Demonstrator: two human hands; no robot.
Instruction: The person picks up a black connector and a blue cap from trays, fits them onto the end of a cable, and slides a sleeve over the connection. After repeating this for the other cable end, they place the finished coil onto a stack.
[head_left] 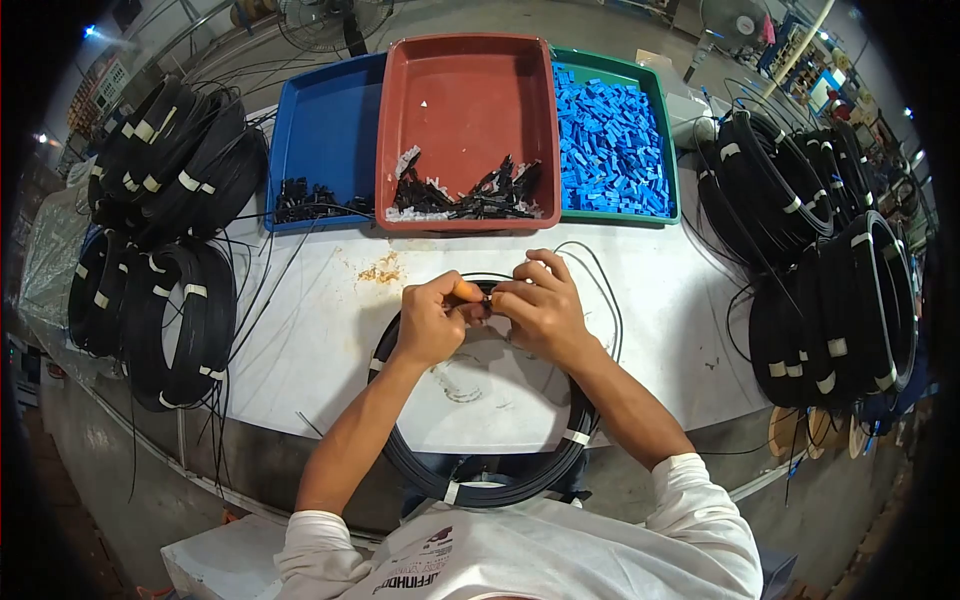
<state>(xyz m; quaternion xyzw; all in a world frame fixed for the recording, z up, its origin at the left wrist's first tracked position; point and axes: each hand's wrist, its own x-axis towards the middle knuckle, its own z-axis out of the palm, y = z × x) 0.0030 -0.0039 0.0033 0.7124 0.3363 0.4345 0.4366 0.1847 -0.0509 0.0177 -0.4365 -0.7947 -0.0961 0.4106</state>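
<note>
A coil of thin black cable (409,462), bound with white tape bands, lies in front of me and hangs over the table's near edge. Above its far side, my left hand (436,318) and my right hand (545,308) meet with fingertips pinched together. Between them is a small dark piece (487,300), apparently at a cable end; the fingers hide most of it. Something orange covers a fingertip on each hand. From near my right hand, a loose loop of cable (606,275) curves out to the right.
Behind the coil stand a blue tray (325,120) and a red tray (470,95) with small black and clear parts, and a green tray (672,150) full of blue pieces. Black cable coils are stacked at left (175,310) and right (840,310) on the white table (670,350).
</note>
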